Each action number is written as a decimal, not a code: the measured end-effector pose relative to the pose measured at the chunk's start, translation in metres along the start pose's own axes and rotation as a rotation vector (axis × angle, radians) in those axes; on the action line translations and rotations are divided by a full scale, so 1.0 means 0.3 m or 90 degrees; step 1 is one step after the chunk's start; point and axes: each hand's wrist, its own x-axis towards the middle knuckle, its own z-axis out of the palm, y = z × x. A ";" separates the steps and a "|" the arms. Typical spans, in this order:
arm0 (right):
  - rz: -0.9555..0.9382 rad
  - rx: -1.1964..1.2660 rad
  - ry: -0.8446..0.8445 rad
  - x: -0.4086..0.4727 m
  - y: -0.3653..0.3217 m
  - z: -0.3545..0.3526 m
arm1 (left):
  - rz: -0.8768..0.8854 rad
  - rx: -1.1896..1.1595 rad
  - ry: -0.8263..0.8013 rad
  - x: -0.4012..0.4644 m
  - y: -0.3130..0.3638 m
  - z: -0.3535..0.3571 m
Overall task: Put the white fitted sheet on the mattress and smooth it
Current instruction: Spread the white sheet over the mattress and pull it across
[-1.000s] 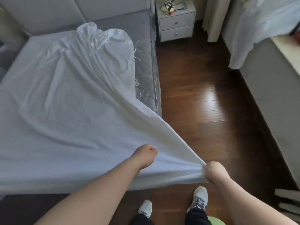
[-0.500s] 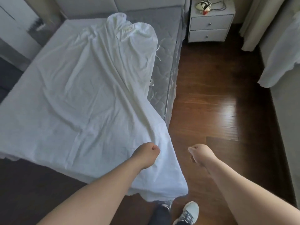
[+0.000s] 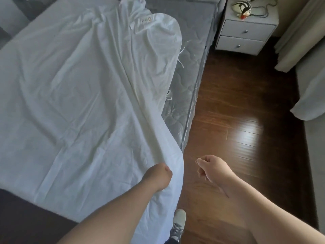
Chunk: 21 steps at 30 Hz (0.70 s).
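Note:
The white fitted sheet [image 3: 70, 85] lies wrinkled over most of the grey quilted mattress [image 3: 186, 81]. A strip of mattress along the right side and the far right corner stays bare. The sheet's far end is bunched into a rounded fold with a label showing. Its near right corner hangs down over the foot of the bed. My left hand [image 3: 158, 175] grips the sheet near that corner, fingers curled into the cloth. My right hand [image 3: 211, 169] hovers over the floor just right of the bed, fingers curled, holding nothing.
A grey two-drawer nightstand [image 3: 246, 34] with a small toy and cord [image 3: 244, 9] stands beyond the bed. Dark wood floor [image 3: 237, 111] runs along the bed's right side. A curtain [image 3: 299, 32] and white cloth [image 3: 309, 88] hang at right. My shoe [image 3: 178, 224] is by the bed corner.
My right hand let go of the sheet corner it was pulling taut, and the corner dropped over the bed's foot. My left hand kept its grip. The view shifted toward the bed's right side.

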 end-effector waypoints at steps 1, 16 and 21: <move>0.011 -0.018 -0.011 0.059 0.016 0.035 | 0.000 -0.005 -0.005 0.058 -0.026 0.022; 0.121 0.140 -0.075 0.640 0.254 0.353 | -0.010 -0.058 -0.012 0.540 -0.141 0.242; 0.131 0.141 -0.109 0.679 0.276 0.419 | -0.042 -0.111 -0.032 0.541 -0.157 0.289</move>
